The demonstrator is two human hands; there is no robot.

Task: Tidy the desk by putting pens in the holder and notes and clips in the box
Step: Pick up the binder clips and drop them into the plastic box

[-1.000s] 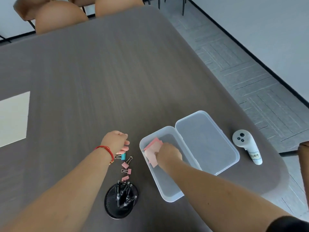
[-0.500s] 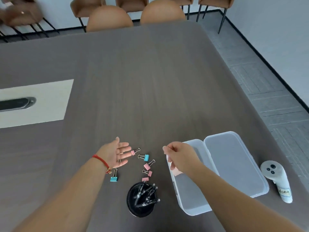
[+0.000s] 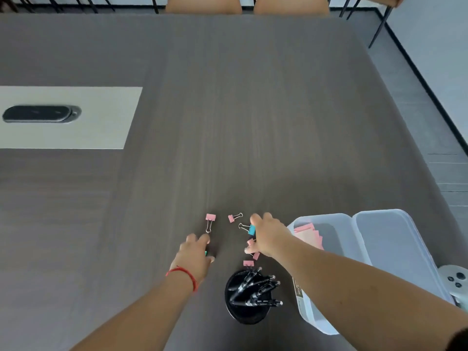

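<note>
A clear plastic box [image 3: 304, 310] stands open at the right with its lid [image 3: 392, 249] flipped back. Pink notes [image 3: 307, 234] lie inside it. A black pen holder [image 3: 249, 314] near me holds several black pens [image 3: 258, 287]. Pink binder clips [image 3: 210, 220] [image 3: 234, 217] [image 3: 248, 262] lie loose on the dark desk [image 3: 253, 122]. My right hand [image 3: 268, 236] is spread over a blue clip [image 3: 251, 229] and a pink clip [image 3: 250, 242], fingers apart. My left hand [image 3: 196, 252] is curled down on a teal clip [image 3: 206, 253], mostly hidden under it.
A white handheld controller [image 3: 455, 282] lies right of the box at the desk's edge. A pale inset panel [image 3: 106, 117] with a black cable port [image 3: 41, 114] sits far left. Tan chairs [image 3: 202, 3] line the far edge. Floor drops off at the right.
My right hand left the box, where the pink notes now lie, and moved left onto the clips. My left hand turned palm down onto the teal clip. The view shifted left.
</note>
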